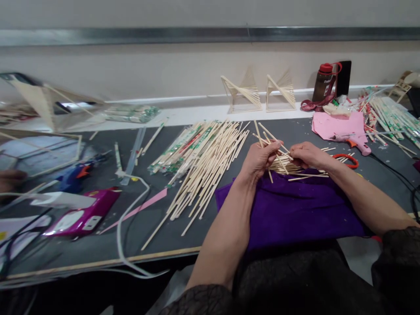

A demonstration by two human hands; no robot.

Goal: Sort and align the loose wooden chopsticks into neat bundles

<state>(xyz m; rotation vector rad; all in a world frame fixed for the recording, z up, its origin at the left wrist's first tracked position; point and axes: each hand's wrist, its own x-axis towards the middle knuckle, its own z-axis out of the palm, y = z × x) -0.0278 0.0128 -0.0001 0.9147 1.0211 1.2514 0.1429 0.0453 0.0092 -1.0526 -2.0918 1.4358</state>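
Note:
Several pale wooden chopsticks [257, 132] cross each other at angles in front of me. My left hand [260, 158] is closed around them, thumb on top near the crossing. The fingers of my right hand [304, 155] are closed in a pinch at the right end of one of these chopsticks. Below both hands lie more loose chopsticks [308, 177] on a purple cloth [295, 214], which covers the table edge and my lap. Left of my left hand spreads a large pile of bare chopsticks [210, 170]. Whether the held ones are joined I cannot tell.
Wrapped chopsticks [179, 151] lie beside the pile. Red-handled scissors [352, 161] and a pink glue gun [361, 142] with cable are at right. Two stick frames [244, 94] and a bottle [323, 83] stand behind. At left are another person's hand [11, 179] and a blue glue gun [72, 177].

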